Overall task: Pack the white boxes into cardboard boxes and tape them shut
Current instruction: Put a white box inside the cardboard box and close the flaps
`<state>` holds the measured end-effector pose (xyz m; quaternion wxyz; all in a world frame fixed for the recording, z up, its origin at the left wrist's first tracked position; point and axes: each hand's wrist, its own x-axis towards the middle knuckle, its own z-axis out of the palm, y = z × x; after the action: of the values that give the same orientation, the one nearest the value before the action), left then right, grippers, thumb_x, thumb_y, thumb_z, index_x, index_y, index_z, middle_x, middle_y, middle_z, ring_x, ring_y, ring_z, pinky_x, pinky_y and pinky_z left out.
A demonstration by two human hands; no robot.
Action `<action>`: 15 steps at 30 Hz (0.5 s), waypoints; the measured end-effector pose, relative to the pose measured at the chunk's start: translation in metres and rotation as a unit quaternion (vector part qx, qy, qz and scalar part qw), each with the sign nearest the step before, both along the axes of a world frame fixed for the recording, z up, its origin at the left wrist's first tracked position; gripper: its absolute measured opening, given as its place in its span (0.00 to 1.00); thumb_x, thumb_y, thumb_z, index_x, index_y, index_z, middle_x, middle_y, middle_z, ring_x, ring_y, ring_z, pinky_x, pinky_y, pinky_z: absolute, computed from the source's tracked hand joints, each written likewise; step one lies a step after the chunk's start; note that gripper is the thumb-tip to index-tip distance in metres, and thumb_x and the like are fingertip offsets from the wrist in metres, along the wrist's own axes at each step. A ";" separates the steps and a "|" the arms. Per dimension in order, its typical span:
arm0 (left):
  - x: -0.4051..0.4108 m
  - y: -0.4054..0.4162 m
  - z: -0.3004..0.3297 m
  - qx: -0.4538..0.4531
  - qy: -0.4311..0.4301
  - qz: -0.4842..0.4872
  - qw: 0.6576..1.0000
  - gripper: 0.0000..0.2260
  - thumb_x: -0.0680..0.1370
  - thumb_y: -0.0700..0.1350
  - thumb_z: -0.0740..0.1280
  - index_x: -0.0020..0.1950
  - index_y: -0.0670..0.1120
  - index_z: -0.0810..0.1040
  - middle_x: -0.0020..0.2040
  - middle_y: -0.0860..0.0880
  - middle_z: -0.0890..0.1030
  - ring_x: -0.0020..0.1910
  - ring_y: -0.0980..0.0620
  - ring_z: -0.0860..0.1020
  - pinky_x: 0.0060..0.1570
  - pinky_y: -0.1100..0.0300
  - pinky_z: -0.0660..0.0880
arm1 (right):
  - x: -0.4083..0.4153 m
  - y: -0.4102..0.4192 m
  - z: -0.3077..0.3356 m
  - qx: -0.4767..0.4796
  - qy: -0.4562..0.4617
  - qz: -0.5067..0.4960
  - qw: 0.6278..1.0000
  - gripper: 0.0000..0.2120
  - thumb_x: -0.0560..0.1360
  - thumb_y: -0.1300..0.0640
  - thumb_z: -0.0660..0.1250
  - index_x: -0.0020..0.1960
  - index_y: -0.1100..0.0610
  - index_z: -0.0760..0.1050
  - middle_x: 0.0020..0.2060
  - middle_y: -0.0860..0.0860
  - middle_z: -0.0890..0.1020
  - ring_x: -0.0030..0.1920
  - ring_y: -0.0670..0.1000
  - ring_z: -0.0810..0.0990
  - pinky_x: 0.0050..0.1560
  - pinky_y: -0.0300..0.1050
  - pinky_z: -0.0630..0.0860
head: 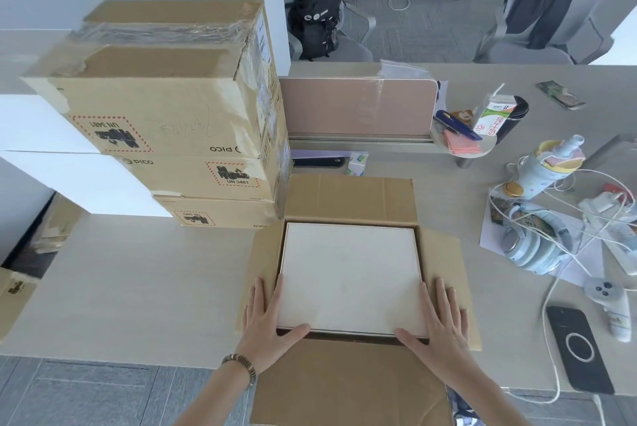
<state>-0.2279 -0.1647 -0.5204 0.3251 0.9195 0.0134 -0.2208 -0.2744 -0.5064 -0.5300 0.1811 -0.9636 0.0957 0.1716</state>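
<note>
A flat white rectangular box point(351, 274) sits inside an open brown cardboard carton point(348, 198) at the near edge of a pale wood-grain table point(138, 288), the carton's four flaps folded outward and its near flap hanging over the table edge. The person's left hand point(265, 319), a beaded bracelet point(241, 368) at the wrist, lies with straight fingers along the white box's left side, thumb across its near-left corner; the right hand point(437, 322) mirrors it on the right side, fingers flat, thumb on the near-right corner. Both hands are spread wide, touching the box and the side flaps. Just left of the carton stands a stack of three taped brown cardboard cartons point(186, 115) printed with red-bordered warning labels, with two large white boxes point(51, 153) beside them. To the right lie pale blue headphones point(531, 246), a pastel drinking bottle point(548, 167), tangled white cables point(586, 219), a grey controller point(606, 291) and a black phone point(579, 346). A pink desk divider point(355, 105) stands behind the carton.
</note>
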 end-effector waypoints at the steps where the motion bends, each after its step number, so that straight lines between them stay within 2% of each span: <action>1: 0.000 0.000 0.001 0.003 -0.002 -0.002 1.000 0.46 0.73 0.68 0.66 0.76 0.67 0.33 0.76 0.57 0.30 0.76 0.55 0.30 0.77 0.49 0.41 | 0.001 0.000 -0.002 0.005 -0.004 -0.006 1.000 0.48 0.66 0.21 0.43 0.77 0.41 0.27 0.74 0.44 0.24 0.76 0.50 0.25 0.78 0.58 0.36; 4: 0.005 0.007 0.000 -0.020 0.001 0.025 0.999 0.44 0.77 0.66 0.62 0.79 0.56 0.34 0.78 0.57 0.34 0.77 0.57 0.34 0.78 0.53 0.40 | 0.002 -0.001 -0.004 0.023 -0.023 -0.022 0.999 0.45 0.68 0.21 0.41 0.78 0.39 0.34 0.76 0.41 0.30 0.78 0.48 0.29 0.78 0.57 0.37; 7: 0.022 0.025 -0.006 -0.119 0.045 0.198 0.972 0.49 0.73 0.73 0.60 0.82 0.51 0.40 0.82 0.54 0.48 0.80 0.54 0.49 0.78 0.48 0.51 | 0.007 -0.006 0.000 0.065 -0.055 -0.077 0.993 0.43 0.70 0.23 0.41 0.80 0.41 0.46 0.80 0.44 0.43 0.80 0.48 0.38 0.78 0.55 0.39; 9: 0.033 0.034 -0.009 -0.164 0.078 0.290 0.940 0.42 0.77 0.68 0.61 0.82 0.49 0.47 0.81 0.51 0.56 0.79 0.49 0.57 0.77 0.47 0.56 | 0.013 -0.013 0.003 0.053 -0.068 -0.128 0.988 0.40 0.72 0.27 0.44 0.80 0.43 0.54 0.81 0.51 0.52 0.80 0.52 0.45 0.78 0.57 0.44; 12: 0.041 0.041 -0.011 -0.162 0.110 0.349 0.916 0.30 0.82 0.58 0.61 0.79 0.47 0.59 0.75 0.46 0.67 0.72 0.44 0.67 0.70 0.47 0.64 | 0.020 -0.027 0.008 0.020 -0.018 -0.179 0.983 0.32 0.75 0.31 0.56 0.77 0.38 0.56 0.79 0.54 0.52 0.79 0.55 0.47 0.76 0.62 0.51; 15: 0.039 0.045 -0.001 -0.137 0.082 0.363 0.918 0.27 0.80 0.54 0.66 0.76 0.46 0.65 0.71 0.44 0.72 0.66 0.42 0.72 0.64 0.47 0.70 | 0.026 -0.035 0.013 0.050 0.016 -0.215 0.975 0.37 0.71 0.29 0.63 0.76 0.34 0.55 0.79 0.55 0.51 0.77 0.59 0.54 0.74 0.61 0.58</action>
<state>-0.1889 -0.1193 -0.5215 0.5032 0.7765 0.3430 -0.1616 -0.2485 -0.5418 -0.5167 0.2603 -0.9074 0.2944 0.1488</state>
